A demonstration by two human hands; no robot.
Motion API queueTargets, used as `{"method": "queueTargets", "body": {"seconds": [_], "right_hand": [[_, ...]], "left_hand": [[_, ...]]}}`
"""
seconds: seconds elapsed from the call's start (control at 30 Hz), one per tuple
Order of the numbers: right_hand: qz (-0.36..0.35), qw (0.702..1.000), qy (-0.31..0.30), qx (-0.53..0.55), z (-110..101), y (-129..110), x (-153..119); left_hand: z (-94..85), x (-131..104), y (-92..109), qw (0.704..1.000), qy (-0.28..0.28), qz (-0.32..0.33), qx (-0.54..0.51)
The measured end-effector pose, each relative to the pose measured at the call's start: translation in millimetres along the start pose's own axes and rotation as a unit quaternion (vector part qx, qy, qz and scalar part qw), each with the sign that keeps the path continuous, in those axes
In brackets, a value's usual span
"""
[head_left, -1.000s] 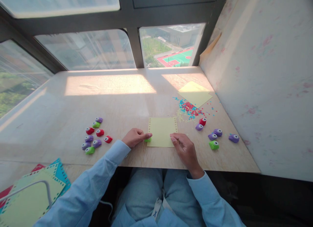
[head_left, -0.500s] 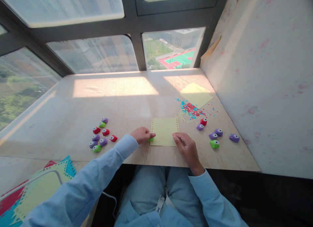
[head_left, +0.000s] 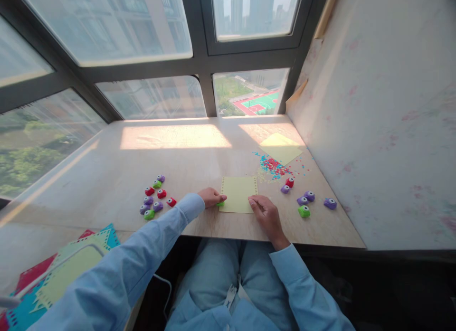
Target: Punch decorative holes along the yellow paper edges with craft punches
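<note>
A pale yellow sheet of paper lies at the front of the table, with punched holes down its left and right edges. At its lower left edge my left hand is closed around a green craft punch, mostly covered by the fingers. My right hand pinches the sheet's right edge between thumb and fingers.
Several coloured craft punches stand to the left, and more punches to the right. Paper confetti is scattered beside another yellow sheet. Punched coloured sheets are stacked at lower left. A window and a wall bound the table.
The camera view has tilted up a little, showing more of the window. Both hands keep their places on the sheet and the green punch.
</note>
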State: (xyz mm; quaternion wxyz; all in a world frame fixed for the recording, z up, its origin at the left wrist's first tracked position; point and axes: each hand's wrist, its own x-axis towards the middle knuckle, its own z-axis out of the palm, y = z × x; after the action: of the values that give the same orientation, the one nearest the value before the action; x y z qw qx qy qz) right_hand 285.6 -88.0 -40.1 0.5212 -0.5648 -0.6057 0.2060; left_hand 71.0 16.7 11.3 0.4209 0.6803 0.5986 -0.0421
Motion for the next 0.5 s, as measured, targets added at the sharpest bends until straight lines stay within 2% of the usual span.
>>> {"method": "queueTargets", "body": {"seconds": [0.13, 0.33, 0.5], "right_hand": [[-0.024, 0.999, -0.014, -0.020, 1, 2, -1], [-0.039, 0.998, -0.029, -0.037, 1, 5, -1], [-0.037, 0.998, -0.027, -0.041, 2, 8, 0]], "left_hand": [[0.3, -1, -2, 0.999, -0.003, -0.008, -0.035], [5.2, -7, -11, 0.992, 0.016, 0.018, -0.123], [12.1, -14, -29, 0.978, 0.092, 0.051, -0.178]]}}
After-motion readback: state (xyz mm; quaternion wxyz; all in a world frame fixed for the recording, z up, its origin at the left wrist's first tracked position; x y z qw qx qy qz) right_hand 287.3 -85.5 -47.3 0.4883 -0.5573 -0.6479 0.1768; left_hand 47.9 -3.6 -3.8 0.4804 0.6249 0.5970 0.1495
